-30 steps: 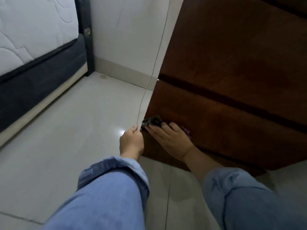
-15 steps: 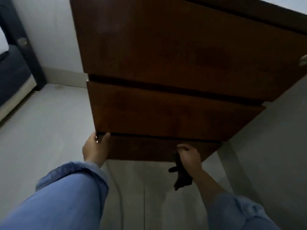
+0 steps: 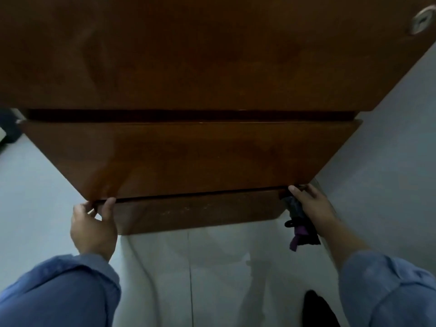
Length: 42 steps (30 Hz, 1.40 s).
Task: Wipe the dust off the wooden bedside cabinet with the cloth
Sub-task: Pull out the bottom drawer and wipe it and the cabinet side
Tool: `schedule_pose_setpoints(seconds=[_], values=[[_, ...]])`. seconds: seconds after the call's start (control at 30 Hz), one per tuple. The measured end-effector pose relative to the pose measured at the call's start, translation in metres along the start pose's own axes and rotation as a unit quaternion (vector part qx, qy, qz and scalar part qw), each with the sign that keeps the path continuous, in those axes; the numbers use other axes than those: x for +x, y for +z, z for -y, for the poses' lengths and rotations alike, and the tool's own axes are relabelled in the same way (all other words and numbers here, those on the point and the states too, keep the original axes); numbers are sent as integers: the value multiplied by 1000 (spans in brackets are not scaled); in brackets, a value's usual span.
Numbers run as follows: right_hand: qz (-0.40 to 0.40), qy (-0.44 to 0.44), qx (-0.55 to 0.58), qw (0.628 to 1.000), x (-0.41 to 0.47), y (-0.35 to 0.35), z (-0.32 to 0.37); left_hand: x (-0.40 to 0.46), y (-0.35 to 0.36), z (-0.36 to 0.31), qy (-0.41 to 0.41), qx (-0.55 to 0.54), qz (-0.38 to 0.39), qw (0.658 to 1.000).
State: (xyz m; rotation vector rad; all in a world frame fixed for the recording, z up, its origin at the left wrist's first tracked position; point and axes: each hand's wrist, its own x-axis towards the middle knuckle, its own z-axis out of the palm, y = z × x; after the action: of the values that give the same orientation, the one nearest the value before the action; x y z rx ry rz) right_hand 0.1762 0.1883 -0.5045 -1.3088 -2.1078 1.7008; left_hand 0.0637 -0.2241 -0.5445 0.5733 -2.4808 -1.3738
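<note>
The dark wooden bedside cabinet [image 3: 188, 156] fills the upper view, seen from low in front, with two drawer fronts and a base plinth. My left hand [image 3: 93, 227] grips the lower left corner of the bottom drawer front, thumb and fingers around its edge. My right hand [image 3: 313, 208] is at the lower right corner, fingers on the edge, holding a dark cloth [image 3: 300, 228] with a purple strip that hangs down against the plinth's right end.
Pale tiled floor [image 3: 212, 267] lies below the cabinet. A thin cable [image 3: 139, 265] trails across the floor by the left hand. A dark object [image 3: 317, 310] sits at the bottom right. A round metal fitting [image 3: 422, 21] shows on the cabinet's upper right.
The view has moved closer and centred on the cabinet front. My right hand with the cloth slid right along the plinth to the right corner. My left hand stays at the left corner.
</note>
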Motion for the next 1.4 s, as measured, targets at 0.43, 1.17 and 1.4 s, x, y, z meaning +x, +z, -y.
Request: schedule_pose_setpoints(seconds=[0.43, 1.17, 1.4], values=[[-18, -64, 20, 998, 5, 5, -4, 8, -9, -8, -2, 62, 31, 998], [19, 94, 110, 989, -35, 12, -12, -10, -30, -19, -60, 124, 65, 988], [-16, 164, 254, 953, -64, 6, -16, -20, -34, -18, -84, 51, 80, 992]])
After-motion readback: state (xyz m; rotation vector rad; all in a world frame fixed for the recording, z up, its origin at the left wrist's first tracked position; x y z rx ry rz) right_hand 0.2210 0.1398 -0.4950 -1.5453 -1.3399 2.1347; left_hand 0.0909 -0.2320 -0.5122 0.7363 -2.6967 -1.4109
